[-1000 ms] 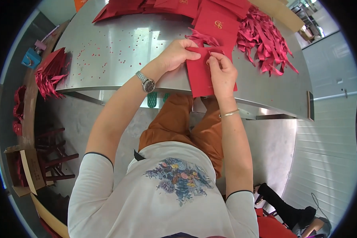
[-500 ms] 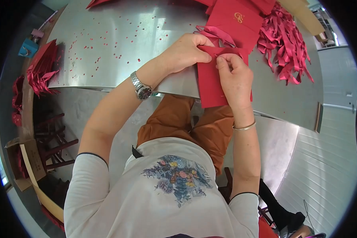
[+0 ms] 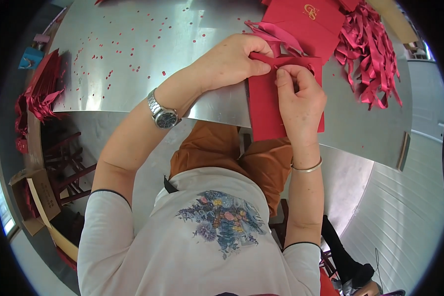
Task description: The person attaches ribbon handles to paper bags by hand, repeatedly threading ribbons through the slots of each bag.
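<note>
Seated at the near edge of a steel table [image 3: 133,74]. Left hand [image 3: 232,61] pinching a red ribbon [image 3: 281,60] at the top of a red paper bag [image 3: 266,111]; right hand [image 3: 301,101] pressed flat on that bag, fingertips closed on the same ribbon. Bag overhanging the table's near edge. Loose ribbons [image 3: 375,59] heaped right of the bag; red confetti dots [image 3: 108,54] scattered left.

Craft workshop: steel worktable [image 3: 133,74], ribbon heap [image 3: 375,54], stacked red envelopes [image 3: 306,19].
</note>
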`<state>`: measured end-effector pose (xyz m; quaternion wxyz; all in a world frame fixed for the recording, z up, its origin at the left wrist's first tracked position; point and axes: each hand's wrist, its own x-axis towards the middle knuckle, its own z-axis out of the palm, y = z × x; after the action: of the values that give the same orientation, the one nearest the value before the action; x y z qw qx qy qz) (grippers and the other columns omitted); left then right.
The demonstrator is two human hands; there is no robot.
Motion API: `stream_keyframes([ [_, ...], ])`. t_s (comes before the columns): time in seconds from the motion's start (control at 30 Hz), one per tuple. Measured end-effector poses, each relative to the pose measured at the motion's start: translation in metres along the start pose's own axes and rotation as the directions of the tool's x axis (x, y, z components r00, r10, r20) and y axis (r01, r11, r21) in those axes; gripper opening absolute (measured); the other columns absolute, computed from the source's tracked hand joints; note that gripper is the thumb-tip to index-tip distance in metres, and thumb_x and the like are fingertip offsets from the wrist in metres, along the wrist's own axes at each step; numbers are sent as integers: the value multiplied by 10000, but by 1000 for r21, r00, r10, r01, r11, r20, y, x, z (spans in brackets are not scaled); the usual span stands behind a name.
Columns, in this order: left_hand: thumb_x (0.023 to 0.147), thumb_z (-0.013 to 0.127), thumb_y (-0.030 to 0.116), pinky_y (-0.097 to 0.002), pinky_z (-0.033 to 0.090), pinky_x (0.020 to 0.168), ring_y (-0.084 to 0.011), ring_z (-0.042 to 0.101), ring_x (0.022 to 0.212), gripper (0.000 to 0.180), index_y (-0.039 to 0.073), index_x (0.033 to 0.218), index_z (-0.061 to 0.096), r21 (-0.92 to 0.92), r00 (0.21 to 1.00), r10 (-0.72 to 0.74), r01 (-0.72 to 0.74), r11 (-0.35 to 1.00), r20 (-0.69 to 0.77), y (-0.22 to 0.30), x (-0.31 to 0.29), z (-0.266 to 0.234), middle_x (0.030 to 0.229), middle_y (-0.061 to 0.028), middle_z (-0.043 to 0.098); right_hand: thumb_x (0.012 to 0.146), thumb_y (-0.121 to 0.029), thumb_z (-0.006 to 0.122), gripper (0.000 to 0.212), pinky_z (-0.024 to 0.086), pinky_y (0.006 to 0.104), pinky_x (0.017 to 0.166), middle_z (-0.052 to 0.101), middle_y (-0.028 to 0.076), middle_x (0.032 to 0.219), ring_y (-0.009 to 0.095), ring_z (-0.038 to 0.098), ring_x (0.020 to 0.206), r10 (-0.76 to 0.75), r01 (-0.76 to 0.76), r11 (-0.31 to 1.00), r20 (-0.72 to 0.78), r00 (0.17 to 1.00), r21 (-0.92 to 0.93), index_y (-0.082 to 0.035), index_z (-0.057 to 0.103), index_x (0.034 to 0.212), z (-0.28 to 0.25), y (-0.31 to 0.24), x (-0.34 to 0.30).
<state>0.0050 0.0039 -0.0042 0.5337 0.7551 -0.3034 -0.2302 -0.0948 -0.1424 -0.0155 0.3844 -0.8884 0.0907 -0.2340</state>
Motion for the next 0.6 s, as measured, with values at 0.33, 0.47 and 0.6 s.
stream_keyframes([
  [0.33,874,605,31,-178,357,557,-18,472,671,175,10,1045,639,-332,991,-93,121,936,99,-7,0,-3,870,30,599,884,-71,675,86,477,215,619,660,20,733,55,571,658,9,-9,995,-6,1000,101,14,678,902,0,1,-2],
  [0.47,886,592,45,-180,380,583,-22,495,697,175,8,1051,636,-336,991,-101,127,933,93,-3,-1,-2,882,22,608,832,-113,710,57,506,294,577,667,74,705,205,636,604,-25,34,988,-62,998,152,-61,689,837,3,6,0],
  [0.6,844,629,66,-265,469,821,-123,592,890,198,-18,1019,670,-348,995,-77,94,933,61,-7,-1,1,953,-59,670,834,-127,707,71,505,301,570,668,76,704,203,636,598,-13,19,990,-47,999,142,-59,689,835,2,5,0],
])
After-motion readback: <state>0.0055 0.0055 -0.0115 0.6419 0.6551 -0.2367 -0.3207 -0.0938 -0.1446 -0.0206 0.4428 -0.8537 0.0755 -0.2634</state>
